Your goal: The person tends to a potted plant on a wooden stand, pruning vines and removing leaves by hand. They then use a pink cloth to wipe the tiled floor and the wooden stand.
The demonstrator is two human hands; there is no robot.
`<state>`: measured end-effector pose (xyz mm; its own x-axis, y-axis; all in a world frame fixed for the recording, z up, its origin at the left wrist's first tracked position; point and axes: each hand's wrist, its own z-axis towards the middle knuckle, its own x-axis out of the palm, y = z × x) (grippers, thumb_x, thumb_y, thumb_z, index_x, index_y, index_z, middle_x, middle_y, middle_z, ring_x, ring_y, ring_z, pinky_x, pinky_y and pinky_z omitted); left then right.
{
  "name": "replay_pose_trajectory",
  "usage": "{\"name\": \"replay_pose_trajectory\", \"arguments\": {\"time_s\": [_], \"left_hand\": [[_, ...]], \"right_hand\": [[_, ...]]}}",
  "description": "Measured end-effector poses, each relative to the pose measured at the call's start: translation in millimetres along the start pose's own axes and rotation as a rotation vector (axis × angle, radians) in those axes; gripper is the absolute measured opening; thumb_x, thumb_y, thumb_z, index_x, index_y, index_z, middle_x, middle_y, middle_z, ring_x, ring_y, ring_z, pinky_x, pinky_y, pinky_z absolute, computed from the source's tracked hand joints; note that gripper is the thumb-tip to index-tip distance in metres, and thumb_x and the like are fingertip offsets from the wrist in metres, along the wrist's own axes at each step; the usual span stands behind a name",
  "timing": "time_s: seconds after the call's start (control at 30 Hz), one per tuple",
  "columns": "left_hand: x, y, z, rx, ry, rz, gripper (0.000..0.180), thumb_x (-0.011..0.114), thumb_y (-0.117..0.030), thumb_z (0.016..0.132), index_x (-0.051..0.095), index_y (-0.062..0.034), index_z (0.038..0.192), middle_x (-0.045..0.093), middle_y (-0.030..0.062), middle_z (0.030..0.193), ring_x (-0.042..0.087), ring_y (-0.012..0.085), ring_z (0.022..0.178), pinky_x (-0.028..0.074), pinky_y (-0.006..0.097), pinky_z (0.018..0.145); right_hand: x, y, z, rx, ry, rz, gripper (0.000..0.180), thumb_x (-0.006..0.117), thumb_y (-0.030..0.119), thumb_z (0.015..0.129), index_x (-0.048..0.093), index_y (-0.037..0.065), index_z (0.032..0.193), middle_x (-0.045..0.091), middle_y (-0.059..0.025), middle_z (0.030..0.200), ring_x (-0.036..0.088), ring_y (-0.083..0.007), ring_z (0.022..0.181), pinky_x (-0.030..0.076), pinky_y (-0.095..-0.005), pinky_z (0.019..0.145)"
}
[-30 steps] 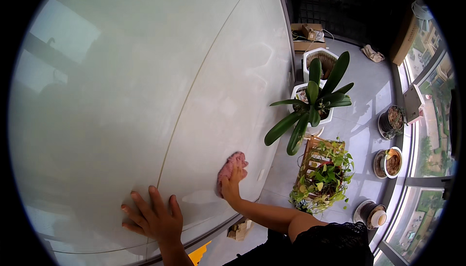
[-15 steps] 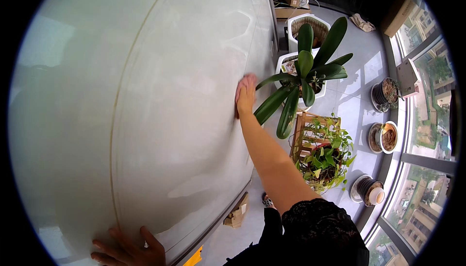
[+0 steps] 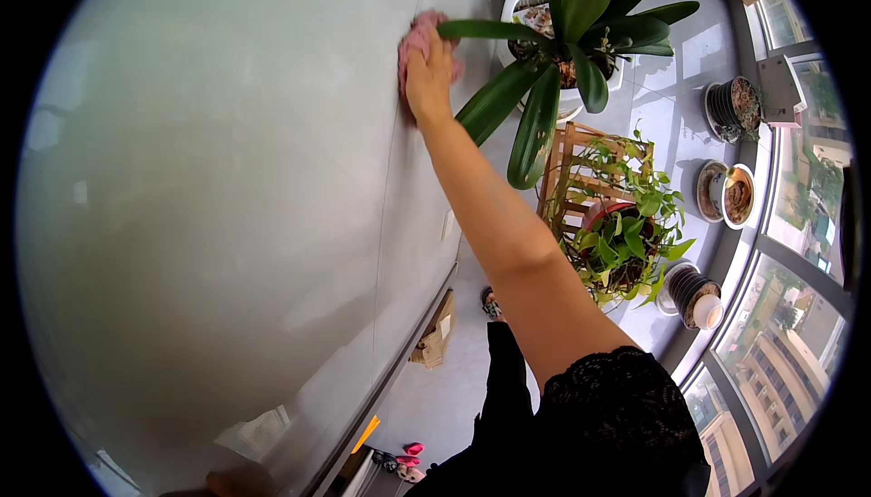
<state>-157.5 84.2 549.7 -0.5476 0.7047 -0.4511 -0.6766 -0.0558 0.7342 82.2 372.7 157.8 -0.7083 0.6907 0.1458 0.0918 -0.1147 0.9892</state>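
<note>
The head view shows a broad, pale grey-white glass panel (image 3: pixel 209 225) filling the left and middle of the scene. At its near lower edge, only a sliver of the left hand (image 3: pixel 238 481) shows against the panel, and whether its fingers are spread or curled cannot be told. Further right and far up the panel, the right hand (image 3: pixel 428 75) lies flat on a crumpled pink cloth (image 3: pixel 415 41), fingers together and pressing it against the glass; the cloth shows above and on both sides of the hand. The bare right forearm runs from there down to a black lace sleeve (image 3: pixel 617 406) at the near right. Just right of the hand stands a large-leaved dark green plant in a white square pot (image 3: pixel 572 34), one leaf reaching across to the cloth. Nearer, a trailing green plant in a slatted wooden crate (image 3: pixel 617 225) sits on the grey floor. Round pots (image 3: pixel 726 193) stand along the curved window at the far right.
</note>
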Motion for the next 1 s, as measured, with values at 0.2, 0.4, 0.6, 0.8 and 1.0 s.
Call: {"name": "replay_pose_trajectory", "arguments": {"time_s": [0.2,0.4,0.6,0.8,1.0], "left_hand": [[25,-76,-65,0.227,0.257,-0.335,0.062,0.045,-0.046,0.092,0.027,-0.0216,0.146,0.018,0.0214,0.152,0.011,0.0438,0.14,-0.001,0.059,0.11],[73,-140,-142,0.273,0.48,-0.491,0.064,0.051,-0.033,0.091,0.023,-0.0187,0.146,0.017,0.0246,0.151,0.009,0.0462,0.14,-0.002,0.062,0.108],[69,-162,-177,0.045,0.464,-1.063,0.058,0.05,-0.02,0.091,0.028,-0.0126,0.144,0.02,0.0278,0.148,0.012,0.0488,0.138,0.009,0.062,0.108],[98,-232,-228,-0.14,0.373,-1.781,0.056,0.05,-0.012,0.09,0.029,0.0058,0.139,0.024,0.0299,0.146,0.022,0.0421,0.137,0.017,0.05,0.112],[87,-286,-307,-0.768,0.783,-1.992,0.054,0.047,-0.016,0.096,0.025,0.0034,0.141,0.026,0.0173,0.149,0.024,0.0276,0.139,0.015,0.043,0.113]], "right_hand": [[-13,-100,-67,0.099,-0.052,0.057,0.052,0.046,0.017,0.088,0.037,0.004,0.138,0.03,-0.0196,0.146,0.021,-0.0397,0.137,0.017,-0.043,0.112],[-67,-146,-402,0.96,0.244,-0.098,0.059,0.044,0.018,0.088,0.025,-0.004,0.139,0.019,-0.0311,0.145,0.015,-0.047,0.136,0.013,-0.0436,0.113],[-50,-44,-344,0.237,0.266,0.051,0.068,0.043,0.005,0.076,0.027,0.001,0.143,0.016,-0.0242,0.149,0.01,-0.042,0.139,0.005,-0.0462,0.113],[-61,-64,-244,0.024,0.237,0.013,0.063,0.05,0.004,0.077,0.035,0.006,0.138,0.025,-0.0233,0.145,0.018,-0.0398,0.137,0.015,-0.0424,0.113],[-196,-96,-478,0.939,0.458,0.302,0.039,0.055,0.003,0.078,0.055,0.001,0.118,0.059,-0.008,0.109,0.056,-0.0166,0.1,0.044,-0.0274,0.087]]}}
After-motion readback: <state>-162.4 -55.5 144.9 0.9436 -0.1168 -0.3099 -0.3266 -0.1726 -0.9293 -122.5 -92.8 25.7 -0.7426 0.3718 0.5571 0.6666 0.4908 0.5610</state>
